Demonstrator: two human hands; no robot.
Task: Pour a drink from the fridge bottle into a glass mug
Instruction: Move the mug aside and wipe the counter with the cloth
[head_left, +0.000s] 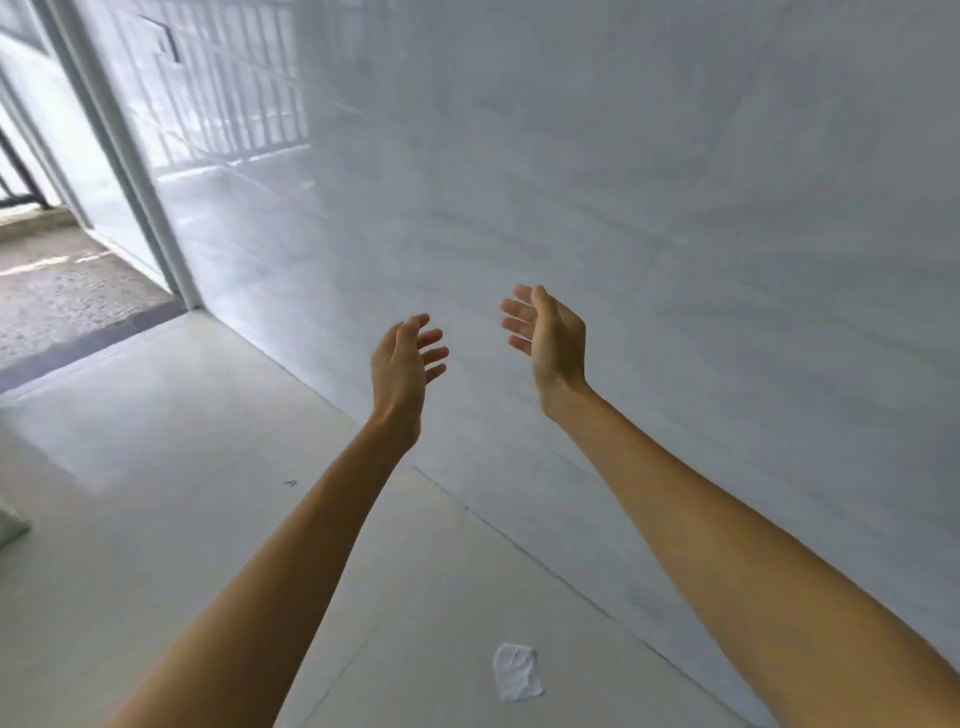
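**Before a blank white wall, two empty hands and no bottle yet**

Ahead of the person, both bare forearms reach out toward a glossy white wall. The left hand and the right hand are near each other but apart. Their palms are turned inward and their fingers are loosely spread, holding nothing. Below them lies a pale tiled floor with a crumpled scrap of white paper on it. At far left a doorway opens onto rougher grey ground.

Neither the fridge, the fridge bottle nor the glass mug is in view, so the task appears not yet begun.

Judging from the task alone, the fridge bottle will likely be cold and perhaps damp, and so slippery. If full, it will be fairly heavy. A full-hand grip around the middle of its body seems safest, leaving the other hand free for the cap. The glass mug will be stiff, smooth and breakable. Its handle is the natural hold, and it is best left standing on a flat surface during pouring.
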